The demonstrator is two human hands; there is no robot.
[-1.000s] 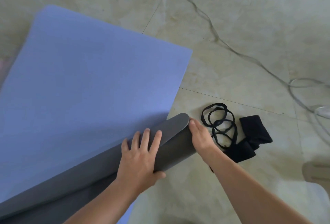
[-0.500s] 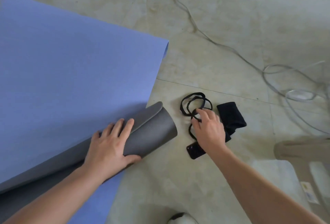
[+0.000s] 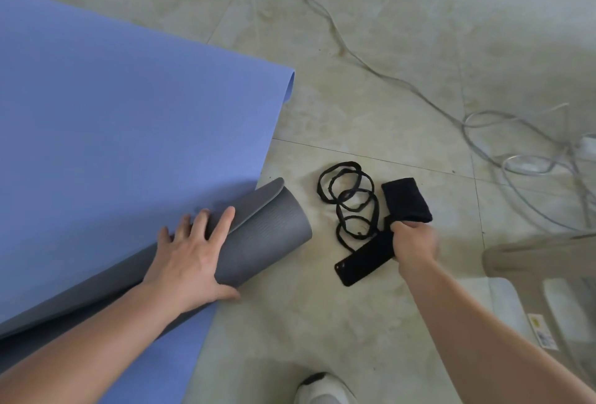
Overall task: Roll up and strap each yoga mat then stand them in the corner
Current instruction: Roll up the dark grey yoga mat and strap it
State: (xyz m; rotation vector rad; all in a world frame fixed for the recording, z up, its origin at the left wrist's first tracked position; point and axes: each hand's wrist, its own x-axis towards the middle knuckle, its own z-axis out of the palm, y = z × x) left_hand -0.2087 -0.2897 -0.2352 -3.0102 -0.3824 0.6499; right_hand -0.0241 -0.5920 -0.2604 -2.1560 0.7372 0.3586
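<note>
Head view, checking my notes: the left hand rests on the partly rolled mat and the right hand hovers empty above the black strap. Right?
No. The head view shows the right hand gripping the black strap, not hovering empty. The left hand does rest on the partly rolled mat.

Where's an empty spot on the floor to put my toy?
Bare tile lies between the far corner of the yoga mat, the cable and the black loops, and nearer, between the mat's edge, the black strap and the shoe. Crowded: around the right hand, by the stool.
</note>
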